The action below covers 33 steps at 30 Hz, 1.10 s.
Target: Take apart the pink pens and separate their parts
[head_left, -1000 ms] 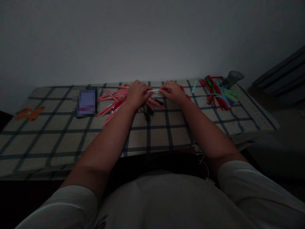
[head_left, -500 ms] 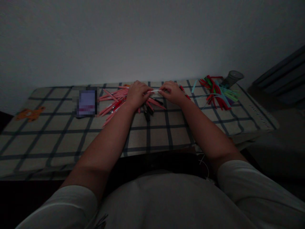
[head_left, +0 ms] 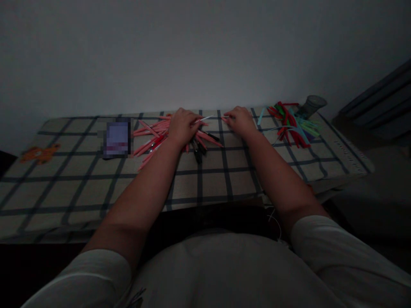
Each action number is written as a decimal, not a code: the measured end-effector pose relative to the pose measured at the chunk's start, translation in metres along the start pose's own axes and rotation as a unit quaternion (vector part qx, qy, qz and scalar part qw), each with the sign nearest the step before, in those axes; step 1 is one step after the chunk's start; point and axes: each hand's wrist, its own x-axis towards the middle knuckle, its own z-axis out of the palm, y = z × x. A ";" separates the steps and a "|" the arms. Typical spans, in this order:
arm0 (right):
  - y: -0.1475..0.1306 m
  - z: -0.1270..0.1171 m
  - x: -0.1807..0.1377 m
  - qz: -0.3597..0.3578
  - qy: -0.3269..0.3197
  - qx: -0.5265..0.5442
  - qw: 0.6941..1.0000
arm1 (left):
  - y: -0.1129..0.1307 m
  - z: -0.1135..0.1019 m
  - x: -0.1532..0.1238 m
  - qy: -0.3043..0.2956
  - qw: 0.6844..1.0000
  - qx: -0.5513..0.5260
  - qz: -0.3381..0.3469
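My left hand (head_left: 183,126) is closed over the pile of pink pens (head_left: 150,143) and pinches a thin white rod (head_left: 208,117), whose free end points right. My right hand (head_left: 240,120) is apart from it, fingers pinched around a small pinkish piece (head_left: 224,118) too small to name. Under and beside my left hand lie pens with dark ends (head_left: 199,152), several of them fanned toward me. The left hand's palm and fingertips are partly hidden.
A checked cloth (head_left: 212,184) covers the table against the wall. Coloured strips (head_left: 293,128) lie at the right beside a dark see-through cup (head_left: 311,106). A blurred-out, screen-like object (head_left: 117,137) and an orange animal-shaped piece (head_left: 40,154) are on the left.
My right hand has moved right, away from my left hand. The white rod, earlier stretched between both hands, now sticks out of the left hand alone, tilted slightly up.
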 end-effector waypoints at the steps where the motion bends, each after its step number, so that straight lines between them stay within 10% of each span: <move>1: 0.000 -0.001 -0.001 0.005 -0.012 -0.012 1.000 | 0.001 -0.001 0.000 -0.001 1.000 0.002 -0.002; 33: -0.012 -0.008 -0.008 0.020 -0.105 -0.111 0.988 | 0.002 -0.002 0.000 -0.007 1.000 0.009 -0.007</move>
